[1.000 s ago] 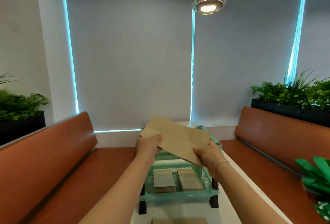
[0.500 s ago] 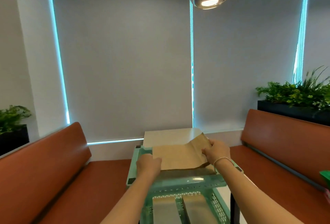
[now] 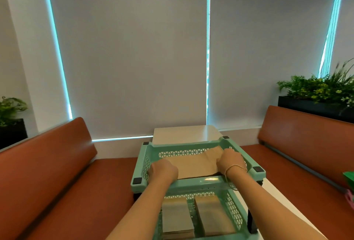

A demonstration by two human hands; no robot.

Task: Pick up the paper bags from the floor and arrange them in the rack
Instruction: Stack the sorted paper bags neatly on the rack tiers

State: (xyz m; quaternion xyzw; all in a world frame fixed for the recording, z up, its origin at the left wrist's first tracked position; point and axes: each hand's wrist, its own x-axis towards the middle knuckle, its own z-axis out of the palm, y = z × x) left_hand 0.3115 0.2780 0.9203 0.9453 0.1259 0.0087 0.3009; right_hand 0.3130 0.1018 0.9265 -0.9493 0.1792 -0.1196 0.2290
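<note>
Low in the frame's middle, the paper bag (image 3: pixel 193 164) lies flat in the rack's (image 3: pixel 254 165) top tray, long axis running left to right. The left hand (image 3: pixel 162 170) and right hand (image 3: pixel 230 161) grip its ends, equally near.

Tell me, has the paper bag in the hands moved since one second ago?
Yes. The paper bag went down from above the green rack into its top tray.
</note>
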